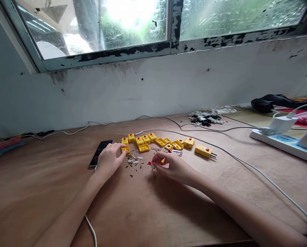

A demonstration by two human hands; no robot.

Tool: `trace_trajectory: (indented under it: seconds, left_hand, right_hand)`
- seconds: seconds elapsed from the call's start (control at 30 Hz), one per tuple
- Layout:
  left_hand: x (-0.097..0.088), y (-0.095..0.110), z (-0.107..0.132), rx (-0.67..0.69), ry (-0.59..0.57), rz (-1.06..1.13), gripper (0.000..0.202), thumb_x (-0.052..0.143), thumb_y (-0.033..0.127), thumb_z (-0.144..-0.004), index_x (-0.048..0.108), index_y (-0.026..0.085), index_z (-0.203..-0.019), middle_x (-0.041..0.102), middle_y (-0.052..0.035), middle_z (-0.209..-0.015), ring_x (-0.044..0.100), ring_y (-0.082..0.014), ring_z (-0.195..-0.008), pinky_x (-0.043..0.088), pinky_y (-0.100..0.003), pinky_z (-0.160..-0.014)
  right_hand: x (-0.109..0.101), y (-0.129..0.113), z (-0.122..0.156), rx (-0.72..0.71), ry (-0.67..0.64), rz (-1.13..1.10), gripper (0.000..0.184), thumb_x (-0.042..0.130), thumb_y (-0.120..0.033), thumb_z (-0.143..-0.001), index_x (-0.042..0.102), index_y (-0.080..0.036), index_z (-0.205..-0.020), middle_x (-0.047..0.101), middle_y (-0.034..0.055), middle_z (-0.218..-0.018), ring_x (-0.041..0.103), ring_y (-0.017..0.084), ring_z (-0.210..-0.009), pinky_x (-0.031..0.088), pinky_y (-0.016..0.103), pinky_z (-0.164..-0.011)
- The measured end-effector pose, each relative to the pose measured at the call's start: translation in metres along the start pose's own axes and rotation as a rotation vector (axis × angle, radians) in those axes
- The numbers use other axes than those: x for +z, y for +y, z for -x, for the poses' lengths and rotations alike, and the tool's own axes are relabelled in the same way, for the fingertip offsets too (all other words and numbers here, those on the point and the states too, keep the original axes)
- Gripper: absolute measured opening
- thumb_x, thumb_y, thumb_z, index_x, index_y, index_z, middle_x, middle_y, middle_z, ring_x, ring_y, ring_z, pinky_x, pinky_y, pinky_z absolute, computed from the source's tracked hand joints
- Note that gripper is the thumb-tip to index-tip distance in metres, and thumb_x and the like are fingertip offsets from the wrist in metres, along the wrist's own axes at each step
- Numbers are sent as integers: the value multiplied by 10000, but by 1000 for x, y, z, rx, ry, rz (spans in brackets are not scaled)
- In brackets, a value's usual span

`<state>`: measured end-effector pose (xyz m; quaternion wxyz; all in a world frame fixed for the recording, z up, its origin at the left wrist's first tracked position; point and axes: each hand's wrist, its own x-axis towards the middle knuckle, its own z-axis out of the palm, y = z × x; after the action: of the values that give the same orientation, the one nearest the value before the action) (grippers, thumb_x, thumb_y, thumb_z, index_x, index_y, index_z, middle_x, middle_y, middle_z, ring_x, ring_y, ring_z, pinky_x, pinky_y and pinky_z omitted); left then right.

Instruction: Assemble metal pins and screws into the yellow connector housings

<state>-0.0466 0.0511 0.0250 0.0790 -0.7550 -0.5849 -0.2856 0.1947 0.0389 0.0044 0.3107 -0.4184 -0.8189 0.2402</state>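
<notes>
Rows of yellow plastic thermocouple connector parts with red dots lie on the wooden desk. My left hand rests its fingertips on a yellow connector half, beside a black smartphone. My right hand pinches a small red-and-white part and partly hides a yellow piece. Tiny screws and metal bits are scattered between my hands. A whole yellow connector with metal pins lies to the right, beyond my right hand.
A white cable crosses the desk to a white power strip with a charger at the right. A heap of black and white parts in plastic lies against the wall. Colored sheets sit at the left edge.
</notes>
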Motion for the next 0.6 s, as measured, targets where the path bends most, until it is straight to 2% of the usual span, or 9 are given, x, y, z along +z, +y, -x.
trace_trajectory:
  seconds: [0.1, 0.17, 0.33, 0.43, 0.5, 0.6]
  left_hand:
    - [-1, -5, -2, 27, -107, 2, 155, 523, 270, -828, 639, 234, -923, 685, -13, -960, 578, -236, -931, 453, -351, -784]
    - [-2, 1, 0, 86, -158, 54, 154, 518, 272, -829, 638, 234, -918, 685, -9, -963, 573, -226, -936, 446, -345, -800]
    - [-5, 39, 18, 308, -205, 202, 94, 583, 300, -789, 617, 212, -781, 662, -4, -799, 585, -183, -789, 448, -306, -737]
    - [2, 60, 31, 486, -273, 228, 118, 607, 308, -783, 621, 208, -844, 671, -6, -851, 586, -179, -797, 453, -306, -756]
    - [9, 67, 36, 510, -286, 165, 79, 595, 273, -788, 621, 204, -816, 673, -8, -827, 580, -187, -784, 456, -313, -736]
    - [15, 69, 36, 442, -272, 108, 94, 601, 289, -786, 618, 201, -760, 668, -5, -783, 575, -193, -762, 455, -318, -710]
  right_hand:
    - [3, 0, 0, 45, -48, 25, 95, 527, -213, -781, 601, -202, -839, 666, 13, -777, 578, 131, -657, 436, 248, -583]
    - [4, 0, 0, 53, -74, 17, 142, 520, -204, -784, 610, -202, -894, 671, 12, -784, 573, 123, -644, 427, 237, -573]
    - [0, 0, -1, -11, -110, 81, 233, 524, -155, -761, 656, -184, -951, 660, 23, -757, 555, 122, -639, 402, 222, -563]
    - [1, 1, -2, -77, -117, 138, 201, 541, -120, -729, 682, -164, -865, 645, 31, -724, 535, 125, -633, 386, 221, -557]
    - [1, 2, -2, -92, -111, 150, 172, 552, -118, -722, 682, -157, -826, 639, 31, -708, 529, 126, -626, 385, 221, -555]
    - [0, 2, -3, -60, -76, 134, 163, 554, -113, -719, 669, -159, -825, 645, 27, -720, 543, 127, -636, 397, 217, -558]
